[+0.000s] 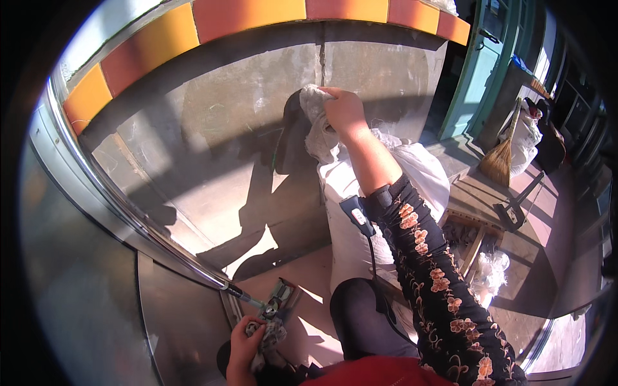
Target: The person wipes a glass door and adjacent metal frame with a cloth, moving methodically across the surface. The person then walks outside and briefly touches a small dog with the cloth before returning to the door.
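Note:
My right hand [346,112] reaches forward, closed on a crumpled whitish cloth [317,122]. The cloth's lower end meets the top of a bulging white sack [347,219]; whether it is part of the sack I cannot tell. Low down, my left hand [246,344] has its fingers closed on a bunched grey cloth [273,336]. That cloth lies against a greenish flat mop head [278,299], which is joined to a pole [241,294] at its upper left. The sack stands by my dark-clad knee [370,318].
A concrete wall [212,116] topped with orange and yellow tiles [251,9] rises ahead. Metal panels [77,257] flank the left. To the right are a wooden-framed box [473,248], white fluffy material [491,270], a straw broom [502,157], a hacksaw-like tool [515,212] and a green door [476,83].

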Motion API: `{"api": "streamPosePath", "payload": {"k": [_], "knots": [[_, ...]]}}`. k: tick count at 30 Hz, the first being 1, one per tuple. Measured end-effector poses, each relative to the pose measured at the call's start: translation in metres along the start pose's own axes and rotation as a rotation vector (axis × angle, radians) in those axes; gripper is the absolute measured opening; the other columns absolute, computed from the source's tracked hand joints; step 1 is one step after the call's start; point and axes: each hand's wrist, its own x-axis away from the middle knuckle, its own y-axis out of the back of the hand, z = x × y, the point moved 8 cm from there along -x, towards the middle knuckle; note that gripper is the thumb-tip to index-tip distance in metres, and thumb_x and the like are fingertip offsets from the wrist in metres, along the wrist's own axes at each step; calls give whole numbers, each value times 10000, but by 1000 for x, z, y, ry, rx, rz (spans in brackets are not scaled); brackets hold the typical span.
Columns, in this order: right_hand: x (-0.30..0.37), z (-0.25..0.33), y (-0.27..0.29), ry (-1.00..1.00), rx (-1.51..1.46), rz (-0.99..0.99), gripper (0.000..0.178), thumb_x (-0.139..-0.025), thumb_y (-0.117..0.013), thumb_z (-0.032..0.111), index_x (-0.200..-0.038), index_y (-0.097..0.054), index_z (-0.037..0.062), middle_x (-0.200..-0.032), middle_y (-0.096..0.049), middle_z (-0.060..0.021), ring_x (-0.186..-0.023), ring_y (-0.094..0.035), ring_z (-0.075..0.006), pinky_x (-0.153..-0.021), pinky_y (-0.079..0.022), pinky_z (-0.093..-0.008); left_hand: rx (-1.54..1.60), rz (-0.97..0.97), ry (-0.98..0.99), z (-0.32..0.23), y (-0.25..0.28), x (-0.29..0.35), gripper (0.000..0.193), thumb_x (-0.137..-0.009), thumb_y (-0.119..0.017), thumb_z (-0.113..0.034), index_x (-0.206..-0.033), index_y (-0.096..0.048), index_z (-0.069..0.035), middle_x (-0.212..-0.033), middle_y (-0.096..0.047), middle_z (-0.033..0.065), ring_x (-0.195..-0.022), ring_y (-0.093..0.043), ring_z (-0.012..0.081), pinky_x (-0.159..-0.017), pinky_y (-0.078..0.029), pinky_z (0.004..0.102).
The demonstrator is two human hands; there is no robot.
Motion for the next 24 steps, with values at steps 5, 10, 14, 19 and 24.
{"api": "streamPosePath", "payload": {"k": [5, 10, 14, 19, 24], "knots": [[-10, -25, 43, -69, 391, -281, 324, -836, -563, 105, -1105, -732, 42, -1128, -705, -164, -1130, -632, -337, -970, -482, -387, -34, -10, -89, -5, 9, 13, 90, -864, -660, -17, -952, -640, -13, -914, -688, 38, -895, -606, 109, -832, -472, 268], [-45, -142, 40, -361, 736, -179, 254, -919, -564, 184, -1063, -747, 84, -1190, -691, -155, -1136, -640, -311, -922, -497, -439, 51, -29, -27, 7, 18, 17, 102, -855, -676, -16, -954, -649, -19, -895, -681, 38, -874, -600, 107, -809, -475, 268], [-62, -165, -10, -283, 877, 13, 253, -912, -556, 178, -1042, -745, 72, -1215, -675, -160, -1084, -657, -314, -885, -516, -426, 61, -24, -36, 6, 18, 17, 109, -851, -686, -22, -954, -650, -23, -880, -680, 38, -867, -599, 107, -803, -479, 271], [-7, -67, -29, -40, 381, -69, 385, -838, -569, 94, -1202, -668, 15, -1014, -716, -144, -905, -664, -293, -791, -526, -368, 59, -1, -42, 3, 11, 12, 108, -852, -692, -39, -952, -654, -29, -876, -676, 36, -859, -596, 108, -797, -481, 272], [59, -8, -26, -225, -955, 17, 299, -774, -537, -3, -1042, -666, -32, -894, -657, -118, -762, -625, -244, -742, -530, -356, -10, -24, -79, -4, 15, 17, 97, -860, -678, -35, -953, -652, -30, -888, -663, 22, -829, -583, 94, -766, -471, 257]]}}
